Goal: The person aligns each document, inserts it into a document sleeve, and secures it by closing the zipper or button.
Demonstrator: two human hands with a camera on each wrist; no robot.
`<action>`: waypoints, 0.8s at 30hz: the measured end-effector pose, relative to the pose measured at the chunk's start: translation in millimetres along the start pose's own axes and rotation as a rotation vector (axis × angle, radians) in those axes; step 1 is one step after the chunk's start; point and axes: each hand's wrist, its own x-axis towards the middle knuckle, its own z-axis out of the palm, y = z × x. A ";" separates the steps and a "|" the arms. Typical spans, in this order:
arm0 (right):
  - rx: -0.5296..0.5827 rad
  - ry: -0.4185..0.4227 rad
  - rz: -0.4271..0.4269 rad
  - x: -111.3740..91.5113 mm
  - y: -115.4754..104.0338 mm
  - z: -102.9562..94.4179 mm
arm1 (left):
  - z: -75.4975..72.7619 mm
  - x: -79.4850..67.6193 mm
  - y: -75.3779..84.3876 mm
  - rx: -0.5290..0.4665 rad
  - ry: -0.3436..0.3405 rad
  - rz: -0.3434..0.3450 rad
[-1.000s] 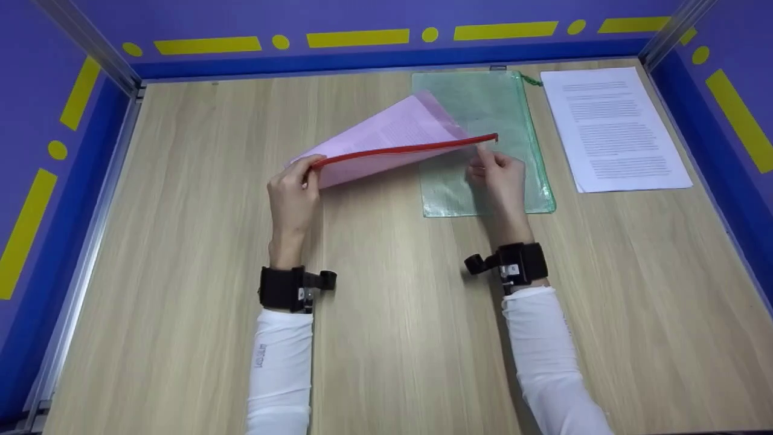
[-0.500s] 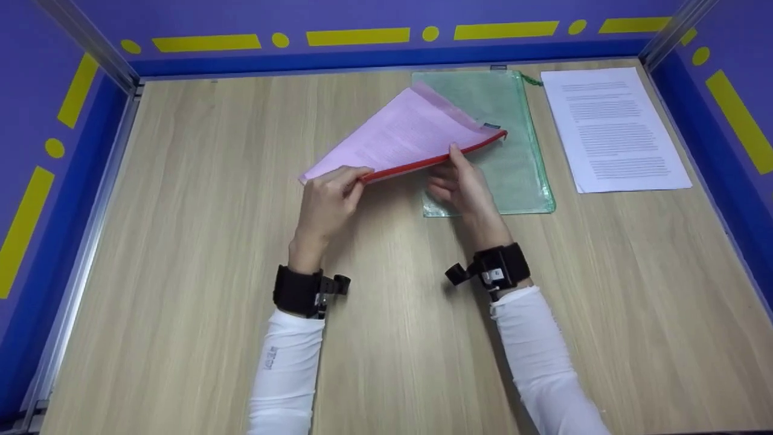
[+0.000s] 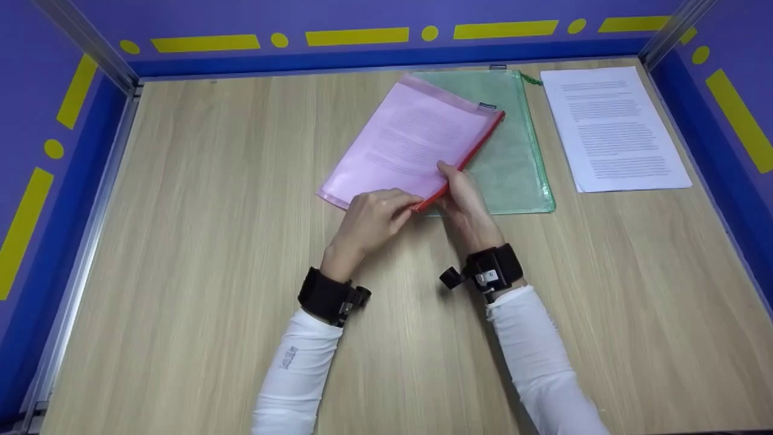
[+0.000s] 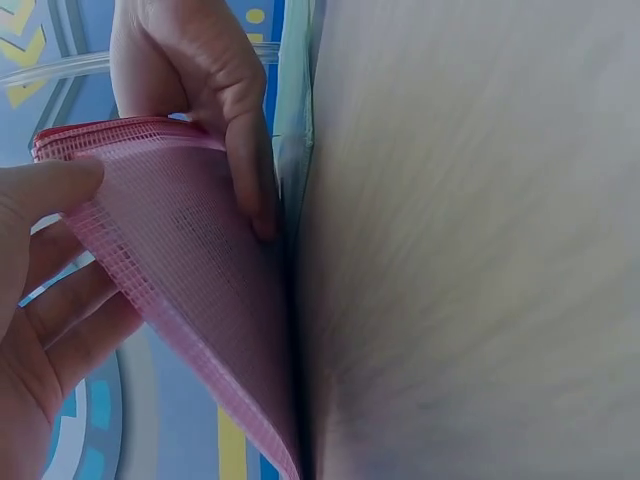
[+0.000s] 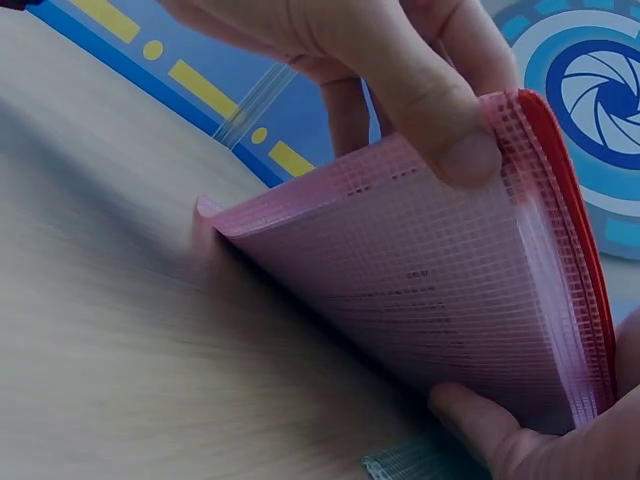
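Observation:
A pink mesh zip pouch point(image 3: 410, 133) with a red zipper edge has a printed sheet showing through it. My left hand point(image 3: 374, 220) pinches its near corner, at the end of the zipper. In the left wrist view the left thumb lies on one face and the fingers point(image 4: 80, 320) behind the other. My right hand point(image 3: 468, 205) grips the zipper side, thumb on top and fingers underneath. The near corner is lifted, and the pouch slopes down toward the table. Beneath its right part lies a green mesh zip pouch point(image 3: 510, 163), partly covered.
A stack of printed white paper point(image 3: 616, 130) lies at the back right, just beside the green pouch. Blue-purple panels point(image 3: 356, 57) with yellow marks border the wooden table point(image 3: 211, 241) at the back and sides.
The pink pouch has swung clockwise, its zipper turning from nearly level to a steep slant. My left hand has moved right and nearer the body; my right hand has slid left along the zipper.

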 end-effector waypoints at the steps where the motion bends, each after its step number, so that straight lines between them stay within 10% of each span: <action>1: 0.008 0.011 0.000 0.6 0.5 -0.3 | 1.1 0.3 0.0 -0.002 -0.008 -0.002; 13: 0.084 0.058 -0.035 3.8 0.5 -4.3 | -0.3 3.5 -2.7 -0.037 -0.101 -0.070; 24: 0.072 0.091 -0.022 2.6 -4.8 -10.7 | -27.0 -11.4 -36.3 -0.050 -0.033 -0.410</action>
